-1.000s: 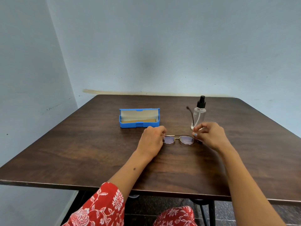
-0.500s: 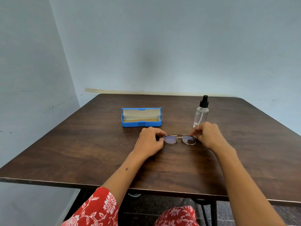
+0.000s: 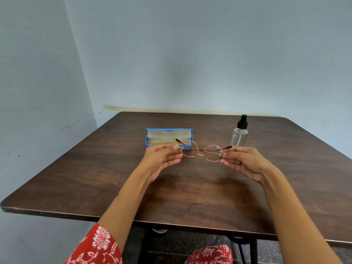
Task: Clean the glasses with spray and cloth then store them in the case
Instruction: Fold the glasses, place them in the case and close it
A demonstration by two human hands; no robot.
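Glasses (image 3: pixel 201 151), round gold wire frame, held up over the counter (image 3: pixel 190 187) middle. Left hand (image 3: pixel 162 159) pinches the left hinge, palm up; right hand (image 3: pixel 245 161) pinches the right hinge. Blue case (image 3: pixel 169 138) lies open toward the far edge, tan lining showing, behind the left hand. Spray bottle (image 3: pixel 240 134) upright toward the far right corner, behind the right hand.

My glasses (image 3: pixel 201 152) have a thin shiny metal frame; the bottle (image 3: pixel 239 137) is clear plastic, the case (image 3: pixel 169 139) blue plastic, the table (image 3: pixel 190 187) smooth dark wood.
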